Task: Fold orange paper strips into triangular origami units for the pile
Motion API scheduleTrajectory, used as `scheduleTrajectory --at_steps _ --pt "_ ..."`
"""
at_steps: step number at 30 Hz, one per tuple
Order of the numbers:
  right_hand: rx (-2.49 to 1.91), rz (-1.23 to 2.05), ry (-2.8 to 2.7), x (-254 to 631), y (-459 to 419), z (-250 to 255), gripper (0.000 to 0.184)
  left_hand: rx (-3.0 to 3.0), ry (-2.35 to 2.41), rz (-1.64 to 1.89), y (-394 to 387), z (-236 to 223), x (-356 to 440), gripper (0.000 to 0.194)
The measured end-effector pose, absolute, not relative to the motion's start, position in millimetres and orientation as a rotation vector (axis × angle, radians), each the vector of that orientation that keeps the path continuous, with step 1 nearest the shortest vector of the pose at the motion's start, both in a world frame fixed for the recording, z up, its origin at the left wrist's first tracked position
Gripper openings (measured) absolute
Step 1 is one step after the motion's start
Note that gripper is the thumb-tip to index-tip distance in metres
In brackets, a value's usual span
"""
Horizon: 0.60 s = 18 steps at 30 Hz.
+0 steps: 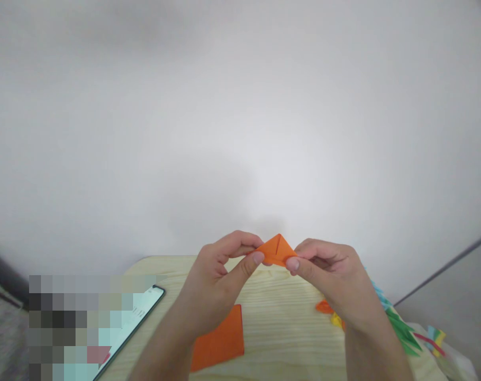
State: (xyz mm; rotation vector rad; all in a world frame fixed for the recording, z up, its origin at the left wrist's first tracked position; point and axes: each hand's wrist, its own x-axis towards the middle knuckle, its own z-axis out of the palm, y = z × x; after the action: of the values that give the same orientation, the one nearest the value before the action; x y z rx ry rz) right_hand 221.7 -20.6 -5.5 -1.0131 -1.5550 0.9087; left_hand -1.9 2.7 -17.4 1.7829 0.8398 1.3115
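Observation:
A small folded piece of orange paper (278, 250) is held up above the table, its pointed top upward and a slit or crease running down from the peak. My left hand (224, 275) pinches its left corner between thumb and fingers. At the opposite corner, my right hand (327, 270) grips it the same way. Partly hidden under my left forearm, a flat orange paper square (222, 341) lies on the wooden table (280, 328).
A phone or tablet (139, 315) with a lit screen lies at the left, partly blurred out. Small orange (324, 306) and yellow pieces (336, 319) sit by my right wrist. Green folded paper (402, 330) and coloured strips (436, 339) are farther right. A white wall (240, 116) rises behind.

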Motion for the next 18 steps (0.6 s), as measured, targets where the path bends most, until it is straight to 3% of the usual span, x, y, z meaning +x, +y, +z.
scheduleTrajectory --at_steps 18 --pt "-0.966 0.908 -1.514 208.0 -22.9 -4.7 0.02 1.898 0.888 1.225 -3.3 -4.2 -2.5 0.022"
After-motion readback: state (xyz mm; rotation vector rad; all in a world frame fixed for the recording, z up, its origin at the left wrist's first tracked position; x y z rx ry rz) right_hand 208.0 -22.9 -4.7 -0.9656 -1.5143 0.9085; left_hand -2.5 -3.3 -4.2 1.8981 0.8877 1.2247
